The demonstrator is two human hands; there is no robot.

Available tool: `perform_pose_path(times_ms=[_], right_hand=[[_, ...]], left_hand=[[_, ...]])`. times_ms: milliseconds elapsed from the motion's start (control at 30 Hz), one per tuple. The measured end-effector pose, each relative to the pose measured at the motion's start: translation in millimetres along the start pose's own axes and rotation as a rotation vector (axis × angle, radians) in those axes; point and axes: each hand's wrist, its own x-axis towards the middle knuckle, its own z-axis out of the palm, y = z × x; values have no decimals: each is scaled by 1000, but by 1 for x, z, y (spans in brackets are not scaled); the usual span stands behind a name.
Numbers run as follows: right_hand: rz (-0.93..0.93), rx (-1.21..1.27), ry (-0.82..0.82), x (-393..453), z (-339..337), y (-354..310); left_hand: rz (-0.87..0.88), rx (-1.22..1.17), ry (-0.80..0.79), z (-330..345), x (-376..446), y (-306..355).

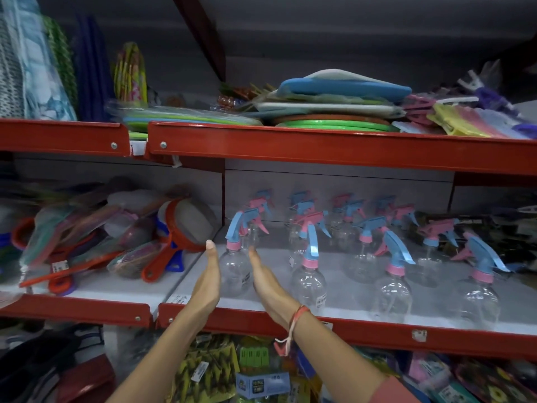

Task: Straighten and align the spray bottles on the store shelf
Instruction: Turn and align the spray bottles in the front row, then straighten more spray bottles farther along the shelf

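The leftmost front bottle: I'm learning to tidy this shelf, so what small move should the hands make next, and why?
Probably close both palms onto the leftmost front bottle and nudge it into line. The left hand and right hand flank it, flat and open, seemingly not yet gripping, and its blue trigger points left, while its front-row neighbours' blue triggers point right.

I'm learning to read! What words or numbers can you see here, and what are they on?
"10 PCS": on the small blue box under the shelf; its smaller line is too blurred to read.
Sticker on the bottle between the left hand and right hand: too blurred.
Sticker on the next bottle: too blurred.
White tags on the red shelf edge: unreadable.
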Motion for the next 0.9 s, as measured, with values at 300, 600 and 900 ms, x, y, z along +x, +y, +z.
perform_pose_path(times_ms=[300,600,900], right_hand=[[-22,53,-60,-14,0,15],[-41,16,27,-28,-6,10],[-32,94,-63,-19,7,2]], left_hand=[[-72,-90,-72,-13,15,-11],[-80,-103,6,-16,1,-12],[-24,2,-183,-25,-26,-10]])
